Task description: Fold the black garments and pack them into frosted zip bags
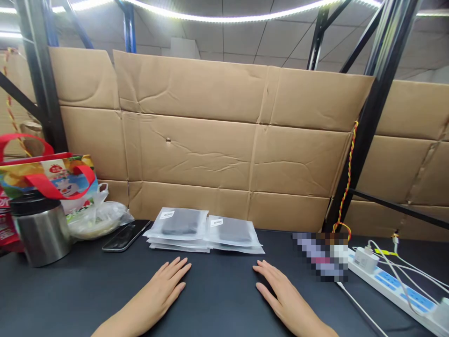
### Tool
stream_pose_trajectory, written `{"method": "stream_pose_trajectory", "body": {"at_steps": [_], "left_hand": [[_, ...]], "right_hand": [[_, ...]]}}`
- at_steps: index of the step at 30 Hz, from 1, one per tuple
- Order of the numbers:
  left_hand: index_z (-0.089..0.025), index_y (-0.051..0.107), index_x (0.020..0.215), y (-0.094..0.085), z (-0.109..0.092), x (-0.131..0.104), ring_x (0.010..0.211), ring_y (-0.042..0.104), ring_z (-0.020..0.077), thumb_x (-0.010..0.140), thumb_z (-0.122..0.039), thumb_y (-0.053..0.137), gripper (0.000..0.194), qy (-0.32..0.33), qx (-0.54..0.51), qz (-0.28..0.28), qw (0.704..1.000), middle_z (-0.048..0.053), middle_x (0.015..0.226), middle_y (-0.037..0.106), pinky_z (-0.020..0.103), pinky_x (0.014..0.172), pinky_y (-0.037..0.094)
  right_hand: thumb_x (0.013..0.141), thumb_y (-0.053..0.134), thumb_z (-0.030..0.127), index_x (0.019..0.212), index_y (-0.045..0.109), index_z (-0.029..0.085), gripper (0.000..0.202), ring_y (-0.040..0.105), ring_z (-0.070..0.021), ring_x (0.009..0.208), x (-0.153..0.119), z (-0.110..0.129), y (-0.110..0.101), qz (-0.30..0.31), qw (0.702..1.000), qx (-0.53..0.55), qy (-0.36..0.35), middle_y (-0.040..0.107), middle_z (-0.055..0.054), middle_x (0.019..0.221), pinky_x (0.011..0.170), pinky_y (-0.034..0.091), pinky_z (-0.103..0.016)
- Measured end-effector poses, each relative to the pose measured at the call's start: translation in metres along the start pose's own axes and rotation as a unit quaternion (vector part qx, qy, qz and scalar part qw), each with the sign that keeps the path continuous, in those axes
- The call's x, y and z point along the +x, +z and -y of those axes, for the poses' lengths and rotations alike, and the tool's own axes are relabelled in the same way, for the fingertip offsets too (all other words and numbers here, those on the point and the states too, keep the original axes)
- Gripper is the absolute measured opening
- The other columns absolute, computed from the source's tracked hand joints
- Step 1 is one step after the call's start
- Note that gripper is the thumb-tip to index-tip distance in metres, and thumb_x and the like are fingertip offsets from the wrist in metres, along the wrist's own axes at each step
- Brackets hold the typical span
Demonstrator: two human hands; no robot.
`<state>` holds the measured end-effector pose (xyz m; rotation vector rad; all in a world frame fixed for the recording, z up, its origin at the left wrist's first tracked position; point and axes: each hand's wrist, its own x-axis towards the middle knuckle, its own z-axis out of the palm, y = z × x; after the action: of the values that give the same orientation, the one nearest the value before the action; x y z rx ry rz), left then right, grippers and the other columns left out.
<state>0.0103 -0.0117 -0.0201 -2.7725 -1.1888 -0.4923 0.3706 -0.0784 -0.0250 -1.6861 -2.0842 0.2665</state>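
Note:
My left hand point(164, 285) lies flat on the dark table point(217, 299), fingers stretched out and holding nothing. Opposite it, my right hand point(277, 290) rests the same way, with its thumb apart from the fingers. Just beyond my fingertips are two stacks of frosted plastic packets with white labels. The left stack point(182, 229) shows a dark item inside its top packet and sits nearer my left hand. Beside it, touching or nearly so, is the right stack point(233, 232), which looks a little lower. Neither hand touches the packets.
To the left stand a steel tumbler point(42, 234), a colourful bag point(75, 180) with red handles, a clear plastic bag point(101, 220) and a black phone point(126, 235). On the right lies a white power strip point(396, 283) with cables. A cardboard wall point(196, 140) closes the back.

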Motion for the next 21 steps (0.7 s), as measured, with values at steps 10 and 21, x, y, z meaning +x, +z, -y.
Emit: {"method": "stream_pose_trajectory", "body": {"at_steps": [10,21], "left_hand": [[-0.031,0.037,0.143,-0.0031,-0.0029,0.0012,0.134,0.035,0.0246,0.099,-0.032,0.038,0.044,-0.017,-0.007,0.025,1.0,0.001,0.147,0.039,0.047,0.107,0.034],[-0.033,0.037,0.143,0.0032,0.0011,-0.0012,0.133,0.039,0.0238,0.099,-0.03,0.04,0.044,-0.009,-0.016,0.001,1.0,0.0,0.147,0.042,0.044,0.109,0.035]], "right_hand": [[0.095,0.033,0.053,0.137,0.046,0.027,0.051,0.03,-0.0229,0.138,0.0003,0.0003,0.0002,0.005,1.0,-0.009,0.001,0.039,-0.002,0.147,0.114,0.025,-0.043],[0.095,0.034,0.053,0.136,0.048,0.027,0.05,0.031,-0.0232,0.138,0.0013,-0.0028,0.0018,-0.001,1.0,0.002,-0.006,0.041,-0.003,0.146,0.114,0.026,-0.044]]}}
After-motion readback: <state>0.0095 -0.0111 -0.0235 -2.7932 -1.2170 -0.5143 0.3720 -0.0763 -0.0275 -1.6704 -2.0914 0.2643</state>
